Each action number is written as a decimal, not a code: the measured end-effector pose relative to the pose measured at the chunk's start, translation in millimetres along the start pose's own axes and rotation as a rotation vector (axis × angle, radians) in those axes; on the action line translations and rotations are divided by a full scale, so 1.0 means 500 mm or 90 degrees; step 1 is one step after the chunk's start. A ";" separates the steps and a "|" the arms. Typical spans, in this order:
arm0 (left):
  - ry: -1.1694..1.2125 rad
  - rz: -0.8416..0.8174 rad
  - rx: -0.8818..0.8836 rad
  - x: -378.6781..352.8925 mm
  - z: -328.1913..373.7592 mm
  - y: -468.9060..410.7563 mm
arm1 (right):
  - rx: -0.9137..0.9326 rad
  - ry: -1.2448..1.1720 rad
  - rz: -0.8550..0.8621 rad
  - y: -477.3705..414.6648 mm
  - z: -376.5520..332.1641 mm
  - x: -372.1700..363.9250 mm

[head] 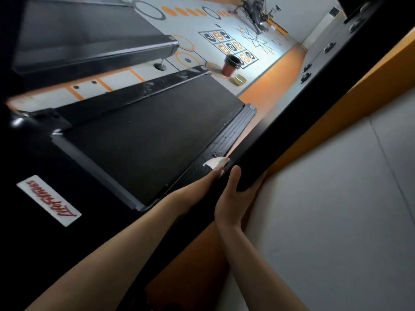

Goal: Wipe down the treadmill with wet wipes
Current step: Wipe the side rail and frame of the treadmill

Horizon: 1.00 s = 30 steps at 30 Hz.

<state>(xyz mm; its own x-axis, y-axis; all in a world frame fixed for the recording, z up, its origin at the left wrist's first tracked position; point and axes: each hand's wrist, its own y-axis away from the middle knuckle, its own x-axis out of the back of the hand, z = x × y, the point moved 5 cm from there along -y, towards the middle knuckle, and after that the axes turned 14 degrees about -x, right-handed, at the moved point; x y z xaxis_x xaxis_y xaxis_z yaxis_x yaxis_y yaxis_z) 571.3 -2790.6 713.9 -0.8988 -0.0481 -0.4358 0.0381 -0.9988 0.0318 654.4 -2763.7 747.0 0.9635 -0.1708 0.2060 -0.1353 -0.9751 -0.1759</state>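
Our right hand (231, 198) is clamped on the black handrail (292, 122), thumb lying along its top face and the fingers wrapped round its far side against the grey wall panel (336, 198). Our left hand (208, 178) reaches forward on the near side of the same rail, at about the same level as the right and just beside it, with only the rail between them. Most of its fingers are hidden behind the rail's edge, so we cannot tell whether they pinch or press flat.

At the left fingertips sits the wet wipe (214, 163), a small crumpled white piece that sticks out just past the hand, ahead of both grips. It lies over the ribbed side strip (233, 131) of the treadmill (146, 135), right next to the handrail; small droplets dot the strip around it. The dark belt spreads away to the left of the wipe, and a white label (48, 199) with red script sits on the black cover at the near end.

Farther off on the marked floor, past the treadmill's end, stand a reddish bin (230, 65) lined with a black bag and, just beside it, a yellow tub (239, 79). A second treadmill (78, 37) lies to the upper left.
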 end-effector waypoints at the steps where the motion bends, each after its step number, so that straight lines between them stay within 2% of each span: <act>1: -0.009 0.022 -0.008 -0.007 0.008 0.014 | -0.002 0.001 -0.011 -0.002 0.001 -0.001; 10: -0.157 0.219 -0.013 -0.006 -0.018 0.082 | 0.010 -0.019 -0.066 0.007 -0.024 0.008; 15: -0.191 0.221 -0.079 -0.033 -0.010 0.102 | -0.025 -0.048 -0.090 0.009 -0.017 0.007; 26: -0.216 0.256 -0.075 -0.045 -0.001 0.111 | -0.059 -0.044 -0.161 0.010 -0.006 0.011; 30: -0.191 0.238 -0.069 -0.047 -0.003 0.116 | -0.136 -0.063 -0.223 0.038 0.039 0.007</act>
<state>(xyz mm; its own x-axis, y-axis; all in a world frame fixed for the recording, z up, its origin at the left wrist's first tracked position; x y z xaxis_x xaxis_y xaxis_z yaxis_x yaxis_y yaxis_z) 595.1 -2847.5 724.5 -0.9007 -0.4135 -0.1334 0.4127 -0.9102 0.0350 659.7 -2780.3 725.4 0.9760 0.1798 0.1228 0.1689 -0.9811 0.0943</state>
